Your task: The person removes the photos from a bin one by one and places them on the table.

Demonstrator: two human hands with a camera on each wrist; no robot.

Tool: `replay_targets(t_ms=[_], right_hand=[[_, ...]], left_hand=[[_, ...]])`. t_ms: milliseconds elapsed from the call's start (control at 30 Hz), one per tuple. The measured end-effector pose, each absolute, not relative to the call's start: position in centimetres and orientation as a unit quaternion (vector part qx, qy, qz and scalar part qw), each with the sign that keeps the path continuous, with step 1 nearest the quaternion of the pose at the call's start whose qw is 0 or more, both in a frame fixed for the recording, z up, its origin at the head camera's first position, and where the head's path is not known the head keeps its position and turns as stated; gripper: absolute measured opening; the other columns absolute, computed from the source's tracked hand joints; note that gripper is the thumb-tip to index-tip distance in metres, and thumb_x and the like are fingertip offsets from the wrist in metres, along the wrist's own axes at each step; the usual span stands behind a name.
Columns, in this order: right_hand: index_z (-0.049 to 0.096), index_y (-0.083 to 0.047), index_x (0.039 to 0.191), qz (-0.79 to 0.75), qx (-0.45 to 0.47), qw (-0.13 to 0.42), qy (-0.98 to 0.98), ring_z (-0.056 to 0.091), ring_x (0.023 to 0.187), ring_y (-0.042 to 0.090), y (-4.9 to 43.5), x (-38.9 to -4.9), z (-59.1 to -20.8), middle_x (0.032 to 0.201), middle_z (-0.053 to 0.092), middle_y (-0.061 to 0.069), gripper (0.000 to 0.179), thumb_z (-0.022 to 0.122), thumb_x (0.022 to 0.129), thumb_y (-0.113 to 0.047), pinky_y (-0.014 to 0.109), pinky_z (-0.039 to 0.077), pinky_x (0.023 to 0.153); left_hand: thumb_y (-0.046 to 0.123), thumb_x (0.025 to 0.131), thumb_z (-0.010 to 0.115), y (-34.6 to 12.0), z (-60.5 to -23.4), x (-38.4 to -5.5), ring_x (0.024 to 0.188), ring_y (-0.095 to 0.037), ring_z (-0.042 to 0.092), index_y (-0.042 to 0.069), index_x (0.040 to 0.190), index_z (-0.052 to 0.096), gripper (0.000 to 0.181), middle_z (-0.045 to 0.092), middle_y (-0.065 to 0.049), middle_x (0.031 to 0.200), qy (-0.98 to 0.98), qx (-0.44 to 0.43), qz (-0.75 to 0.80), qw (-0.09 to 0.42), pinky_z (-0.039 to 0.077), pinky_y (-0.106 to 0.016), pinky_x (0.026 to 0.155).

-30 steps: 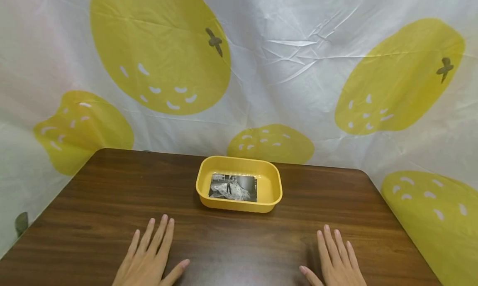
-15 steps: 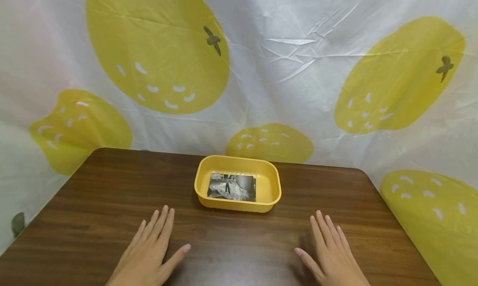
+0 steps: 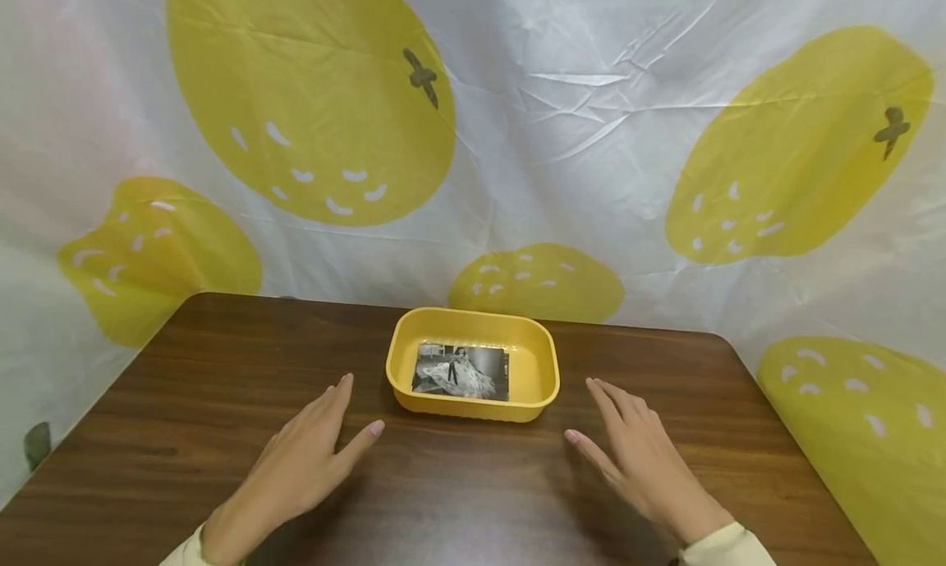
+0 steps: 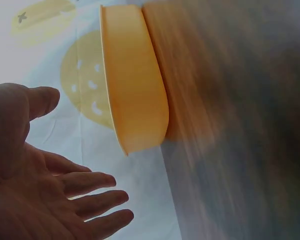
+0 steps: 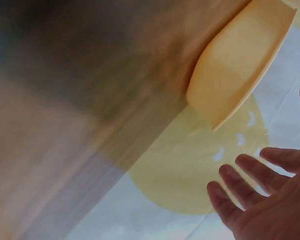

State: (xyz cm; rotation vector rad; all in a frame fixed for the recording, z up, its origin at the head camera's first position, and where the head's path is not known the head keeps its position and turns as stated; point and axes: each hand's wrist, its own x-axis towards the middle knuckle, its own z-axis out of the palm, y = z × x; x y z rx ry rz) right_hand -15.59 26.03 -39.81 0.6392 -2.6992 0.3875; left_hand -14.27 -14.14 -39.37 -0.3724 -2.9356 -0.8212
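Note:
A shallow yellow plastic basin (image 3: 535, 369) with rounded corners stands near the back of the table. Flat on its floor, towards the left, lies a black-and-white photo print (image 3: 461, 373) of a figure in a wide gown. My left hand (image 3: 303, 451) is in front of the basin's left side, fingers extended and thumb spread, holding nothing. On the other side my right hand (image 3: 643, 451) mirrors it, its fingers likewise straight and apart from the basin. Both wrist views show the basin's outer wall (image 4: 135, 80) beyond spread fingers.
The brown wood-grain table (image 3: 473, 500) has rounded back corners. Behind it hangs a white cloth (image 3: 562, 163) printed with large yellow fruit, close to the table's back edge. Pale sleeves (image 3: 727, 545) cover the forearms.
Both hands have moved forward from the near part of the table towards the basin and turned so the palms face each other more. The basin and photo print have stayed put.

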Motion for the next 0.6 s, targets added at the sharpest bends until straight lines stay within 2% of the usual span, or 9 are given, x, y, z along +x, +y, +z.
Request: replay_targets(t_ms=[167, 333, 533, 600], right_hand=[[0.044, 0.002, 0.148, 0.152, 0.243, 0.159, -0.945, 0.051, 0.121, 0.039, 25.1, -19.0, -38.8, 0.138, 0.052, 0.021, 0.065, 0.062, 0.101, -0.039, 0.058, 0.041, 0.100], [0.046, 0.005, 0.145, 0.186, 0.243, 0.126, -0.944, 0.052, 0.119, 0.038, 23.6, -22.3, -38.1, 0.132, 0.055, 0.023, 0.065, 0.061, 0.102, -0.041, 0.056, 0.040, 0.102], [0.041, 0.006, 0.149, 0.220, 0.239, 0.053, -0.944, 0.054, 0.114, 0.037, 21.4, -25.4, -37.9, 0.133, 0.053, 0.024, 0.069, 0.065, 0.100, -0.037, 0.055, 0.045, 0.097], [0.040, 0.006, 0.149, 0.219, 0.235, 0.025, -0.947, 0.052, 0.121, 0.041, 20.5, -26.2, -37.9, 0.137, 0.052, 0.026, 0.070, 0.067, 0.099, -0.036, 0.057, 0.043, 0.101]], left_hand=[[0.054, 0.104, 0.047, -13.7, -39.0, -16.8, 0.136, -0.050, 0.042, -0.009, 0.155, 0.026, 0.083, 0.037, -0.030, 0.154, -0.949, -0.127, -0.287, 0.028, 0.036, -0.066, 0.106], [0.046, 0.105, 0.051, -13.3, -39.1, -19.1, 0.136, -0.049, 0.042, -0.011, 0.154, 0.026, 0.079, 0.038, -0.032, 0.152, -0.943, -0.118, -0.309, 0.011, 0.035, -0.063, 0.108], [0.039, 0.105, 0.053, -12.9, -39.5, -21.1, 0.130, -0.048, 0.050, -0.008, 0.153, 0.028, 0.072, 0.049, -0.032, 0.144, -0.939, -0.107, -0.327, -0.001, 0.040, -0.063, 0.104], [0.037, 0.105, 0.054, -12.7, -39.7, -21.5, 0.125, -0.046, 0.055, -0.008, 0.152, 0.029, 0.070, 0.055, -0.030, 0.138, -0.935, -0.106, -0.338, -0.009, 0.042, -0.062, 0.102]])
